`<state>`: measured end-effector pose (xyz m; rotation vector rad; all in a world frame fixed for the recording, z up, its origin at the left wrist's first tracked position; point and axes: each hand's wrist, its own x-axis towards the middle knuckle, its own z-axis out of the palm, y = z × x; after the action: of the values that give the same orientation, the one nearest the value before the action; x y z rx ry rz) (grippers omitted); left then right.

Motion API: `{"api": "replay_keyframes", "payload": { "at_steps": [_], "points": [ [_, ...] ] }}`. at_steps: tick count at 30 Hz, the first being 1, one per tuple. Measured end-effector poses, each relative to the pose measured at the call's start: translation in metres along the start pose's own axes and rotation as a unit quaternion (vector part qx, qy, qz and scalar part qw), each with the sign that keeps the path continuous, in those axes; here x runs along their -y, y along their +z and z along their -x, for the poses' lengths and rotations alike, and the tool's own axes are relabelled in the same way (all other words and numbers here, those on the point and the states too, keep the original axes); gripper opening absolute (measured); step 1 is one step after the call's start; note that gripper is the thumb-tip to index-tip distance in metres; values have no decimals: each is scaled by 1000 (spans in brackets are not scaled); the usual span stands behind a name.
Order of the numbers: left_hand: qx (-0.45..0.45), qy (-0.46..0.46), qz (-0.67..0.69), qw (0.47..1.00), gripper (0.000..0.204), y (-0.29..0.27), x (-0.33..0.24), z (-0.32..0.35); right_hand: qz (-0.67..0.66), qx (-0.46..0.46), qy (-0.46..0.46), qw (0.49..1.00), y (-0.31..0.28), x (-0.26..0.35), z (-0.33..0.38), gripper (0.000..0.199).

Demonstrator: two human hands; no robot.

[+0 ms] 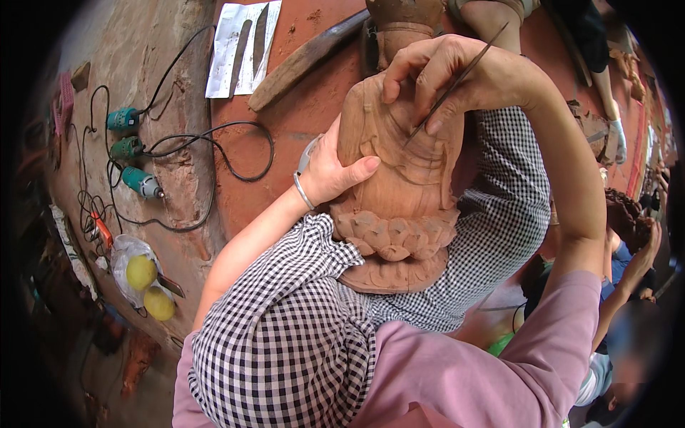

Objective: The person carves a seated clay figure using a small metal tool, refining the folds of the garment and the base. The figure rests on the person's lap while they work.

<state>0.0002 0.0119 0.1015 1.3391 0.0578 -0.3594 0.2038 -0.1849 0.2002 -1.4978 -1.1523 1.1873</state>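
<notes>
A brown wooden carving [407,194] leans on my checked-cloth lap, with draped folds cut in its body and a lotus-petal base at its lower end. My left hand [334,170] grips its left side, thumb across the front and the fingers partly hidden behind it. Above the carving's upper front, my right hand [464,71] pinches a thin, dark, rod-like tool [488,48]. The tool slants down to the left, and its tip meets the carved folds. I cannot make out what kind of tip it has.
Three teal power tools [143,183] with black cords lie on the left. Two yellow round fruits [158,303] sit by a plastic bag. A wooden beam [307,60] and a paper [222,51] bearing dark blades lie ahead. Other people work at the right.
</notes>
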Motion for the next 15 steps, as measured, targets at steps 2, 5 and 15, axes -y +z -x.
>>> {"api": "replay_keyframes", "payload": {
  "at_steps": [2,5,15],
  "points": [
    [2,-6,8,1000,95,2,-3,-1,7,18,-1,1000,-2,-1,0,20],
    [-3,-2,30,1000,96,4,-4,0,25,38,7,999,-4,6,-2,18],
    [-5,0,12,1000,95,1,2,0,114,24,21,993,-6,16,-18,17]
  ]
}}
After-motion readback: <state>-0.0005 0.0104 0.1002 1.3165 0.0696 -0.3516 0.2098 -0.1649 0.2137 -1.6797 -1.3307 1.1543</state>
